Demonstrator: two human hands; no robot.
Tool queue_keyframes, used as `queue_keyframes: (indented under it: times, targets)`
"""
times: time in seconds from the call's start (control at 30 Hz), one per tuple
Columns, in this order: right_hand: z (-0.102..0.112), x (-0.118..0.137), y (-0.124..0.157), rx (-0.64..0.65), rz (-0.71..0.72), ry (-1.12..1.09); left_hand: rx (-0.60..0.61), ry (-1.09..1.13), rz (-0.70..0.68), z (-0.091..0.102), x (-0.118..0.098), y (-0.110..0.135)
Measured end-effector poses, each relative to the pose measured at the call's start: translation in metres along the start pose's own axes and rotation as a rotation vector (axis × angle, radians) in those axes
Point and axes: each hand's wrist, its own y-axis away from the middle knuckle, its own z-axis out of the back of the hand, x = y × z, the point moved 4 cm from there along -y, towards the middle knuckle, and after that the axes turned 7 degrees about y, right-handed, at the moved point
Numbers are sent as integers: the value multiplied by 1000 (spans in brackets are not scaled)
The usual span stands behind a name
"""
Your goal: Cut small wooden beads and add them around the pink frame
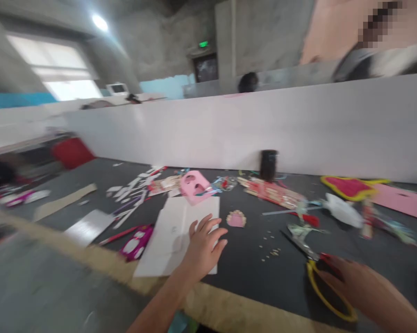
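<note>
My left hand (204, 243) is over the right part of a white sheet (163, 245), fingers spread and nothing in them; whether it touches the sheet I cannot tell. My right hand (356, 280) is closed on scissors (311, 263) with red and yellow handles, their blades pointing away to the left. Between the hands lies a small pink piece (236, 219) with a pale, bumpy edge. Tiny pale bits (275, 252) are scattered nearer the scissors. Beyond the sheet rests a pink cut-out (195, 187) with holes.
A black cup (268, 165) stands against the white partition (201, 134). White strips (135, 187), a purple item (136, 243) and a metallic-looking plate (89, 227) lie left. Crumpled white material (343, 210) and a yellow-edged red piece (350, 187) lie right. A person is beyond the partition.
</note>
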Motion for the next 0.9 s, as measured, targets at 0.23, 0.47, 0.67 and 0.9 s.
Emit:
queue_keyframes:
  times: [0.23,0.47,0.67,0.9]
  targets:
    - [59,11,29,10,-148,6,36,-37,-322,-55,-34,-3]
    - [90,-23,29,-97,-202,-31,2,-116,-615,-87,-48,-9]
    - [111,-86,3,-145,-366,58,-4,-182,-638,-105,-33,-14]
    - [97,-152,-25,-63,-458,152,0,-206,-629,-109,6,-12]
